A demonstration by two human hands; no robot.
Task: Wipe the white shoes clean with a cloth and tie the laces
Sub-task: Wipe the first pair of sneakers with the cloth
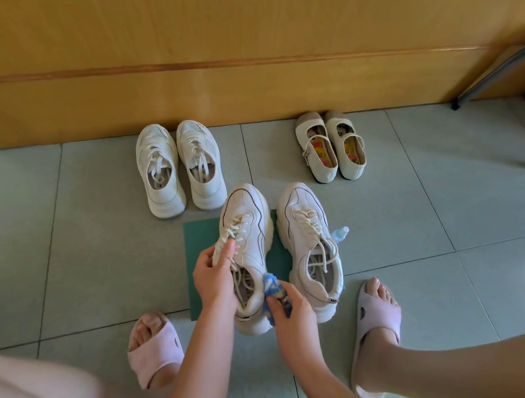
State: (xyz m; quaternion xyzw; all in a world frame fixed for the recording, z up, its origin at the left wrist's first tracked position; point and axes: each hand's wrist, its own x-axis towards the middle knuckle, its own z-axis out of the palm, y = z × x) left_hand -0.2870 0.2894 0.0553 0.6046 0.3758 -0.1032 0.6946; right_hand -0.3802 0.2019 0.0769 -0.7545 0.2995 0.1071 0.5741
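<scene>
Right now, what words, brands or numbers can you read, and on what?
No text is legible.
held sneaker: insole print and dark heel tab, too blurred.
second sneaker: heel-tab mark and insole print, too blurred.
back sneakers: insole marks, too small.
strap shoes: coloured insole pictures, no readable words.
cloth: blue pattern, no words.
bottle: no label readable.

Nothing legible is showing: heel tag (333, 300) and insole print (246, 292) on the shoes (247, 222) are coming through as blur.
</scene>
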